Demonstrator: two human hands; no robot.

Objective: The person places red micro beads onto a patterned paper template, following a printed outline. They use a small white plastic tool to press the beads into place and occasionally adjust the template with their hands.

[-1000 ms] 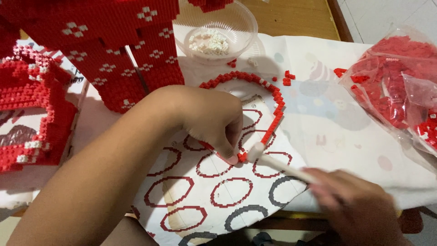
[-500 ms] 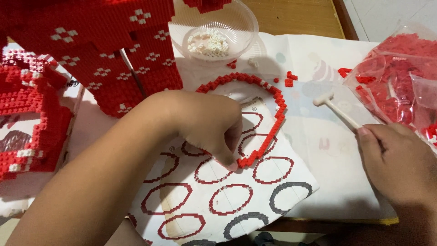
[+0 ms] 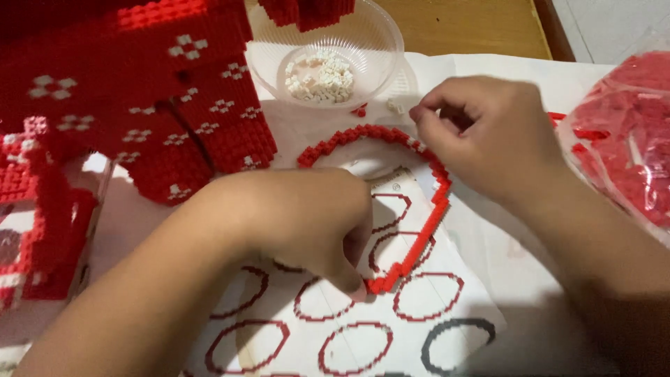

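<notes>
— Open paper (image 3: 481, 272) right of the red brick arc (image 3: 426, 230), between it and the right forearm.
— Blocked at the far side by the clear bowl (image 3: 380, 42) and, further left, the big red brick build (image 3: 139, 91).
— Narrow gap between the left hand (image 3: 307, 220) and right hand (image 3: 488, 136), spanned by the arc.
— Right edge closed off by the bag of red bricks (image 3: 628, 146).

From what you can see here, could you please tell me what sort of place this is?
Probably a home hobby table: a large red block model, a clear bowl of small white bricks, a bag of red bricks and a printed pattern sheet crowd a cloth-covered wooden surface.
</notes>
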